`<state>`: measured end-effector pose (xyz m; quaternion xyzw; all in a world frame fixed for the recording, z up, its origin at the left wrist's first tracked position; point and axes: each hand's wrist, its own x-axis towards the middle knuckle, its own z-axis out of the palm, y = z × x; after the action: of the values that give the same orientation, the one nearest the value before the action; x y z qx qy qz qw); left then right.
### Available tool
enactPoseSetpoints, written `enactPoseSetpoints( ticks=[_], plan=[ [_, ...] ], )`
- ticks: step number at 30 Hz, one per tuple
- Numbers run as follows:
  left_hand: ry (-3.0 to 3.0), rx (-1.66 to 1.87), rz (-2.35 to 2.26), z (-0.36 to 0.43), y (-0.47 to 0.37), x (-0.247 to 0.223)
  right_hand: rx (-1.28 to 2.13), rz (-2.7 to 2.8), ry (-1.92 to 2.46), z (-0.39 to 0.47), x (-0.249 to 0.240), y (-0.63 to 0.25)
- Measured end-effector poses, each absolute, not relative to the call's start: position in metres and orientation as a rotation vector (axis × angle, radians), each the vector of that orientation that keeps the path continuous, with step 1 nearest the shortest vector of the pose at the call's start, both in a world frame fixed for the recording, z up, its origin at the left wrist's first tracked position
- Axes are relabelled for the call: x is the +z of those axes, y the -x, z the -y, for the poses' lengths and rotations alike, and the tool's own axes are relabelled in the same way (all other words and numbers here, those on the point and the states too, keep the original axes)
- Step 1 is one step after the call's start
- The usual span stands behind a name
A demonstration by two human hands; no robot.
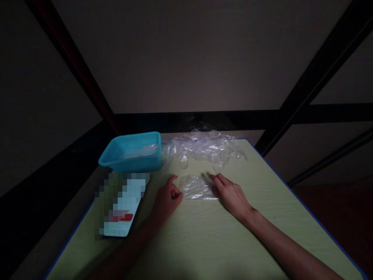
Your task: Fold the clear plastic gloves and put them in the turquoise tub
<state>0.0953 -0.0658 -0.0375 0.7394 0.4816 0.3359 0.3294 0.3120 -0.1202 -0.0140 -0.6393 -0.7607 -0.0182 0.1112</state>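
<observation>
A clear plastic bag (196,187) lies flat on the pale green table (204,237), between my two hands. My left hand (168,196) is at the bag's left edge, its index finger stretched out and apart from the thumb, with the other fingers curled and nothing seen in it. At the right edge, my right hand (231,194) has its fingers bent together over the bag's side. A thin stick-like piece (215,170) rises from near its fingertips; whether the hand grips it or the plastic is hidden.
Crumpled clear plastic (204,147) spreads along the table's far edge. A blue basket (140,165) with plastic inside stands at the back left. A lit phone (128,202), partly pixelated, lies in front of it. A wall rises behind.
</observation>
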Motion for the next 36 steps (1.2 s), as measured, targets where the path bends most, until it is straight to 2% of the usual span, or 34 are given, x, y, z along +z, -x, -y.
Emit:
enactPoseSetpoints(
  ticks=[5,11,15,18,36],
  plan=[
    [-2.054,0.906,-1.3,0.069,-0.094,-0.038,-0.109,2.155,1.623,0.117,-0.016,-0.327],
    [-2.327,0.845,-1.082,0.086,-0.1,-0.026,0.13,2.333,1.301,0.125,-0.003,-0.328],
    [-2.715,0.507,-0.787,0.09,-0.105,-0.024,0.208,2.588,1.311,0.132,-0.007,-0.32],
    [-2.803,0.39,-0.746,0.088,-0.105,-0.027,0.243,2.645,1.345,0.133,-0.018,-0.321],
    [-2.868,0.234,-0.788,0.086,-0.105,-0.027,0.377,2.675,1.441,0.138,-0.019,-0.355]
  ],
)
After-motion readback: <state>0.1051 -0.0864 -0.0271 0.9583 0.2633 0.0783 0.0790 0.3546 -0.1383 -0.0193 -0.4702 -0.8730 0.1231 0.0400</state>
